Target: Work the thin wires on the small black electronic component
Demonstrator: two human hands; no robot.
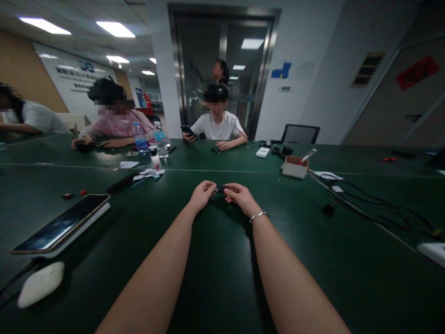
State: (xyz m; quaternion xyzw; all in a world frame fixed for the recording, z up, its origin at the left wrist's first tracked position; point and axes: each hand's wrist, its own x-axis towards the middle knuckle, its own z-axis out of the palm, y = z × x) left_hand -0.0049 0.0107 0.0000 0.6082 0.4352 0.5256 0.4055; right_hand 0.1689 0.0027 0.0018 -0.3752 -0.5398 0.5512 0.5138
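Note:
A small dark object (220,189) with a greyish left end spans the gap between my two hands, just above the green table (222,260). My left hand (202,195) pinches its left end between thumb and fingers. The other end is in the closed fingers of my right hand (240,196), which has a silver bracelet (259,216) at the wrist. Fingertips hide much of the object, so its kind is too small to tell. Both forearms reach forward over the tabletop.
To the left lie a phone (66,222) on a white box, a white rounded object (41,284) and crumpled paper (149,174). Two water bottles (161,141) stand farther back. A small open box (295,168) and black cables (375,199) are at right. Several people sit opposite.

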